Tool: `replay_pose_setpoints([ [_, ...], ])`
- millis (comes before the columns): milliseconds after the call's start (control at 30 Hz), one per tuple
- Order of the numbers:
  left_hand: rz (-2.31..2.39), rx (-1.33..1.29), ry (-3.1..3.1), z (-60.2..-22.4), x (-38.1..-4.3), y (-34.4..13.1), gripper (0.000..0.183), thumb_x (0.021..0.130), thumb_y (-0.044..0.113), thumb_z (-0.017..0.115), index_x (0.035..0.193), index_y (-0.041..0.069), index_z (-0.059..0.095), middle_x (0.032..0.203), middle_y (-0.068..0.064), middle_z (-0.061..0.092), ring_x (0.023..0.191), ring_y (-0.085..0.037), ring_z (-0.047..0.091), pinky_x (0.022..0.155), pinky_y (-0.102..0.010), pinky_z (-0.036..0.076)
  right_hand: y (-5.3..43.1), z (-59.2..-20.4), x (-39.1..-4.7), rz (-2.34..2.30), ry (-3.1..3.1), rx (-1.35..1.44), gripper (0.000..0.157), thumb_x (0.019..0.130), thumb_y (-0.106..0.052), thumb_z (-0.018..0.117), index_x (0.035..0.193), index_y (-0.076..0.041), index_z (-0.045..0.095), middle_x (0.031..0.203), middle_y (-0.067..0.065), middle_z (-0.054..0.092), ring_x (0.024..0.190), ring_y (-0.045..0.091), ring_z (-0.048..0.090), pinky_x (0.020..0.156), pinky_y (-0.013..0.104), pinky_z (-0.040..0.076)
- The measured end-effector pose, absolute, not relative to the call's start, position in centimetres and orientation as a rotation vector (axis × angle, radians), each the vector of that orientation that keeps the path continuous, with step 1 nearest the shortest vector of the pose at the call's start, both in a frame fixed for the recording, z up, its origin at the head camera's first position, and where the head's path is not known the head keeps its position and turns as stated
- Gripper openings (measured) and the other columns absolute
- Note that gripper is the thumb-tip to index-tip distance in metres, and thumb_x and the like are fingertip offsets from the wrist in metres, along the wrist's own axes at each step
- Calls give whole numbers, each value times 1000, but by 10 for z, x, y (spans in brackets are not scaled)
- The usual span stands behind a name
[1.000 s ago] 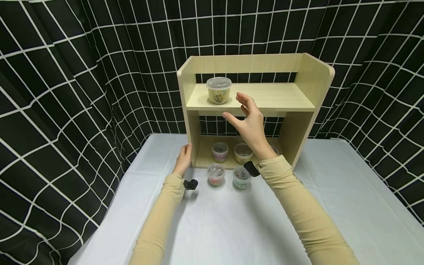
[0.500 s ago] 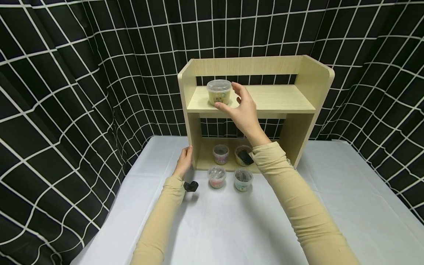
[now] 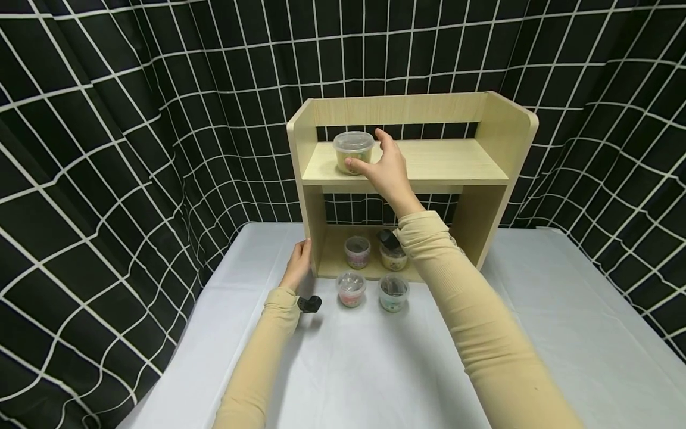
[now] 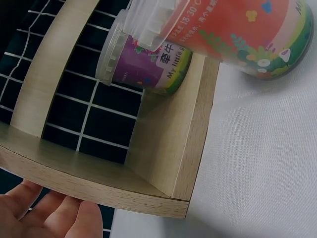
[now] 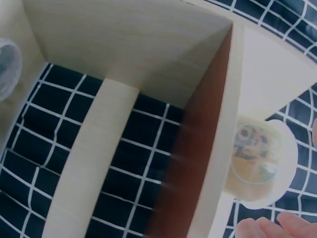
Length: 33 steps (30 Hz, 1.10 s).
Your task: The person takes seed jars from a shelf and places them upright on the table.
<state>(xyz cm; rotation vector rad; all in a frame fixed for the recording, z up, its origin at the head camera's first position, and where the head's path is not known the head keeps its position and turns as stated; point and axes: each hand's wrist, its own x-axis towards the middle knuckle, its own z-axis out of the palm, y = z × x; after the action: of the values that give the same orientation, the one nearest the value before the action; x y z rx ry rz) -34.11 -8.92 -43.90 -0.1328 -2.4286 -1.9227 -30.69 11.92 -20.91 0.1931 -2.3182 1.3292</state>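
- The upper tub [image 3: 355, 146] stands upright on the shelf [image 3: 442, 158]'s top board, near the left end; the thumb covers part of its front, and its print is washed out in the right wrist view.
- The right grip [image 3: 390, 170], a bare hand, is spread in a wide curve about the tub's right side, thumb in front; whether it touches cannot be told. The right wrist view cuts off most of the fingers.
- The left grip [image 3: 296, 265] rests its fingers against the outer side of the shelf's left panel, holding nothing that shows; the left wrist view crops the hand.
- On the bottom board stand a purple tub [image 3: 357, 251] and a yellow tub [image 3: 394, 258], the latter partly behind a black wrist device [image 3: 388, 239].
- Before them on the desk [image 3: 343, 369] are a red tub [image 3: 351, 289], its top cropped in the left wrist view, and a green tub [image 3: 393, 293].
- The right sleeve [image 3: 482, 322] hides the bottom board's right part.
- A gridded black curtain [image 3: 273, 65] runs past the edges.
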Motion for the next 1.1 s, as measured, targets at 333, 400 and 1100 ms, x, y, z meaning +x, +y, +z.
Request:
replay_pose_setpoints([
  [333,-1930,-128,-2416,-440,-341,-88,63,99,49,32,136,-2,35,137,-23,39,118,-35,43,98,-45,37,117,-214,-319,1301,-2349,166,94,77,-31,78,147,-9,20,149,12,23,135,25,20,108,35,19],
  [400,-1931,-121,-2420,-440,-341,-88,63,99,49,32,136,-2,35,137,-23,38,118,-35,43,98,-45,37,115,-213,-320,1296,-2367,177,95,76,-30,78,147,-8,19,149,12,23,135,25,20,108,36,19],
  [1100,-1856,-113,-2440,-443,-341,-88,62,99,49,32,135,-1,38,134,-22,43,111,-35,48,96,-45,38,107,-217,-326,1289,-2345,153,80,80,-16,75,141,-5,25,136,16,39,126,28,36,103,35,30],
])
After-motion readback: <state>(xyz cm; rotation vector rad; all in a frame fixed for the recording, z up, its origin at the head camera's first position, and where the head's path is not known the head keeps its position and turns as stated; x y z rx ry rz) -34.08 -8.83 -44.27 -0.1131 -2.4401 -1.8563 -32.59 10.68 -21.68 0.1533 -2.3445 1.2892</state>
